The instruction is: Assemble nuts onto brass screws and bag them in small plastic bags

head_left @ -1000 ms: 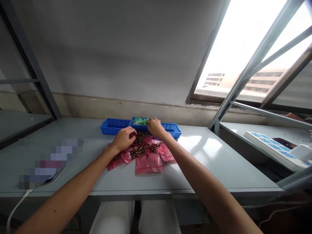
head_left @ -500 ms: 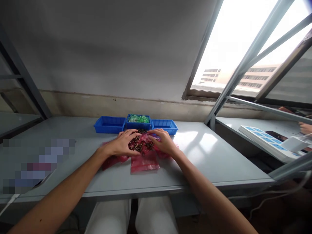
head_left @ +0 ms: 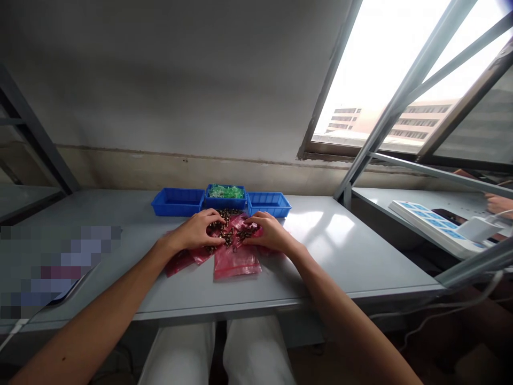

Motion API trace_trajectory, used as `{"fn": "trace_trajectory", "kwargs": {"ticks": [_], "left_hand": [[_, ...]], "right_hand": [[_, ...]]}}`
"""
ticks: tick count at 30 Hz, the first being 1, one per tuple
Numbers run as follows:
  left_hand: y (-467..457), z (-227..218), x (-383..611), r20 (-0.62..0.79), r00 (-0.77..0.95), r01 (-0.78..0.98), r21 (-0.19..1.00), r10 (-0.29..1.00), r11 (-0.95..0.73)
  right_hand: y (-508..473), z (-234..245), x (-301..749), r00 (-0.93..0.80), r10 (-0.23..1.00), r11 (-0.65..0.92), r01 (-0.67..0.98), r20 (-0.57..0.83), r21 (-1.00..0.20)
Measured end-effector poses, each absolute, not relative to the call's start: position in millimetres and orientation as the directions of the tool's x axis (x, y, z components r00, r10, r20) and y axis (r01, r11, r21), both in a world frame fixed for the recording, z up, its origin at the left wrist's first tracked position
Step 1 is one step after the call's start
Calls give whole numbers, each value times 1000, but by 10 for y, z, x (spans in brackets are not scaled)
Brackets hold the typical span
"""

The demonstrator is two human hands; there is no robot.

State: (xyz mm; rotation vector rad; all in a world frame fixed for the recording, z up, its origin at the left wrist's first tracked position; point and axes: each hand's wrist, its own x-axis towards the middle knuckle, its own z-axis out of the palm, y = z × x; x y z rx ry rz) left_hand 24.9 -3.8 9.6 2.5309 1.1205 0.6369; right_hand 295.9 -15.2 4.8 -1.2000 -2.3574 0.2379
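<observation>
A pile of small dark brass-coloured metal parts [head_left: 228,233] lies on pink plastic bags [head_left: 237,263] at the middle of the desk. At the pile's left side is my left hand [head_left: 200,229], its thumb and fingers apart in a curve around the parts. My right hand [head_left: 267,231] curves in from the other side, over the pink plastic, with thumb and fingertips spread. Both hands seem to touch the edges of the heap; no single part shows gripped in either. More parts lie behind the hands, close to the bins.
Three blue bins stand in a row behind the pile: the left bin [head_left: 178,203], the middle bin [head_left: 225,203] with green and clear bags [head_left: 226,191], and the right bin [head_left: 269,205]. A blurred-out device lies left. Another person's hand [head_left: 499,204] shows at the right-hand desk, near a white power strip [head_left: 435,227].
Both hands have shifted slightly about the heap, the right thumb lower and more level. More metal parts show between and behind the hands. The camera view has moved a little.
</observation>
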Motion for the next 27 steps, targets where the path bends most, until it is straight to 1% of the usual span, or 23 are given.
{"fn": "trace_trajectory", "kwargs": {"ticks": [7,11,18,23,27], "left_hand": [[-59,54,335,335,591,600,425,733,-678],[-66,38,362,377,616,556,414,691,-721],[-89,46,416,433,613,500,436,661,-749],[-63,51,383,436,601,534,403,669,-743],[-18,58,304,434,561,582,398,704,-709]], "right_hand": [[-173,58,2906,-508,784,619,688,358,-379],[-198,75,2811,-528,767,640,672,364,-373],[-201,74,2664,-525,759,650,648,386,-396],[-138,76,2578,-562,697,716,573,444,-399],[-29,101,2469,-564,683,729,557,464,-398]]}}
